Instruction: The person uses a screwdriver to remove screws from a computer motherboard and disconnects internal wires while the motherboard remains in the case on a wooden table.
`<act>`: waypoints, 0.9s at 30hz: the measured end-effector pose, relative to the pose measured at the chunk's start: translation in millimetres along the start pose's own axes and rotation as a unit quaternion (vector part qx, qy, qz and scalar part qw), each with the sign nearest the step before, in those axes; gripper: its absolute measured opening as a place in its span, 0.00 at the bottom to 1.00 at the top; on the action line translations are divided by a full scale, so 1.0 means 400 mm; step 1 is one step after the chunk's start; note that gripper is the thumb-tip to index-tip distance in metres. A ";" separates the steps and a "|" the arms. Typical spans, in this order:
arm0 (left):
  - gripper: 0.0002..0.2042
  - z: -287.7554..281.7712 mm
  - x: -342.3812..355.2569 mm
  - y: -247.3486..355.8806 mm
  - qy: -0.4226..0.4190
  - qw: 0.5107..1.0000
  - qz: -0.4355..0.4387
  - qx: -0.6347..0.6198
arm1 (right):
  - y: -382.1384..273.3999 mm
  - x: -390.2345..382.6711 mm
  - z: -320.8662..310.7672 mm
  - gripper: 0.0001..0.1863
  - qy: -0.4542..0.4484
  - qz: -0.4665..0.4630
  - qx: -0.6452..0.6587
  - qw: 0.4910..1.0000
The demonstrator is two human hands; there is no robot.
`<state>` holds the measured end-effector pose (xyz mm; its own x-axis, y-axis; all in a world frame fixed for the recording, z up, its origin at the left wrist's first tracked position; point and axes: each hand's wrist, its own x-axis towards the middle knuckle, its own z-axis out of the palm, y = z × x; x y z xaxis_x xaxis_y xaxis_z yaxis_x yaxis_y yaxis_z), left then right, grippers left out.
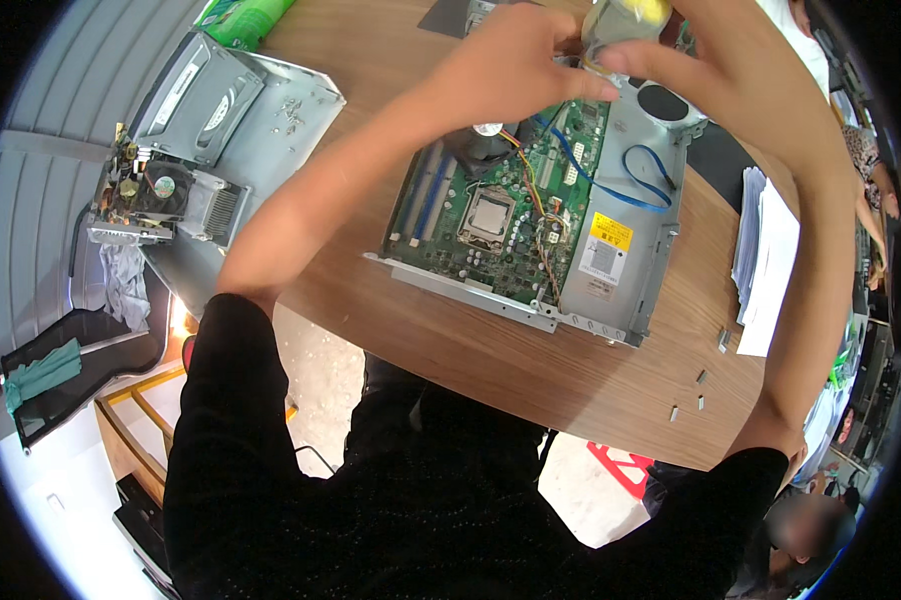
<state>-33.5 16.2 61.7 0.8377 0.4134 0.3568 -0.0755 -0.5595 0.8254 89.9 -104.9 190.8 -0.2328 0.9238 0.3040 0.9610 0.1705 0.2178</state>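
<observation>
At the top of the head view, both my hands close around a clear container (611, 28) with something yellow at its upper end. My left hand (516, 65) is at its left side, thumb stretched under its near end and the other fingers partly hidden. From the right, my right hand (686, 75) presses its thumb against the container. Below them lies an open metal computer case (636, 300) with a green motherboard (546, 255). A bare processor (491, 215) sits in its socket. A black fan (479, 148) and a blue cable (581, 170) are inside the case.
At the left stands another opened computer case (311, 95) with a fan and heatsink (216, 205), loose screws lying on its panel. White papers (766, 260) and several small metal pieces (702, 377) lie on the wooden table (451, 360). Other people are at the far right.
</observation>
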 end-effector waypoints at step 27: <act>0.09 -0.449 -0.263 0.004 -0.008 0.925 -0.090 0.368 | 0.022 -0.058 0.108 0.31 0.148 0.304 0.162 0.927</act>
<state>-218.7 100.8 104.1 0.8089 0.5404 0.2315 0.4502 -0.8227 0.3471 110.2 -110.0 145.5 0.3813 0.7571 0.5305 0.9114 -0.2117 -0.3529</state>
